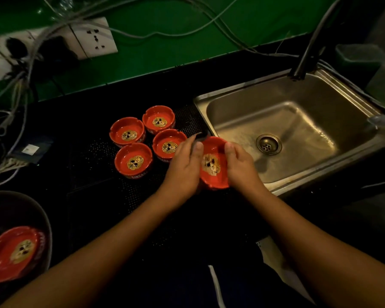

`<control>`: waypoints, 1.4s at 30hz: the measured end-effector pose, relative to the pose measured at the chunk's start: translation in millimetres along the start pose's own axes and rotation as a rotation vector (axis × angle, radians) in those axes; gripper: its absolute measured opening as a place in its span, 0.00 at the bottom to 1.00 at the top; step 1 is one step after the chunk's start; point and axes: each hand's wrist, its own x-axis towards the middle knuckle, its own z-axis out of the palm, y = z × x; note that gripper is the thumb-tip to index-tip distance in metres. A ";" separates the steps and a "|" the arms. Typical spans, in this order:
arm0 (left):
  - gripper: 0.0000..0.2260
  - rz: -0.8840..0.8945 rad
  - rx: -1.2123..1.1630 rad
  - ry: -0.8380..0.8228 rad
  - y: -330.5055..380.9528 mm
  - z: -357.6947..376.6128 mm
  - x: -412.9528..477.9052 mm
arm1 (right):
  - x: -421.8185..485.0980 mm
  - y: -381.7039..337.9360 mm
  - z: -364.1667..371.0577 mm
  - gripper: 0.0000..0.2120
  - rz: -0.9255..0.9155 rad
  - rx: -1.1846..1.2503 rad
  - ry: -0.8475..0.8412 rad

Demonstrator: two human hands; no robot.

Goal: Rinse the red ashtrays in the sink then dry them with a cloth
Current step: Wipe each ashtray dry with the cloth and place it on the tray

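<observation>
A red ashtray [213, 165] with a gold skull print is tilted toward me, held between both hands just left of the steel sink [236, 101]. My left hand [182, 167] grips its left rim, thumb on the inner edge, and also holds something dark, perhaps a cloth [201, 135], at the fingertips. My right hand [240, 163] grips the right rim. Several more red ashtrays [133, 162] stand upright in a cluster on the black mat to the left. Another red ashtray [13, 252] lies in a dark bowl at the lower left.
The dark bowl [42, 210] sits at the counter's left front. A faucet [307, 45] rises behind the sink, and its drain [269, 144] is open. Tangled cables [16, 90] and a wall socket [93, 36] line the green wall at the back left.
</observation>
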 end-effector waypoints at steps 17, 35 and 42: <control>0.15 -0.358 -0.333 0.134 -17.2 -4.5 14.5 | -11.6 -7.8 4.9 0.10 0.113 0.190 -0.180; 0.18 -0.249 -0.096 0.016 -15.3 -14.3 26.8 | 16.3 -21.6 -8.2 0.25 0.199 0.127 -0.066; 0.12 -0.090 -0.011 -0.065 -10.8 -11.3 10.1 | -12.1 -10.9 -2.8 0.12 -0.031 0.107 0.040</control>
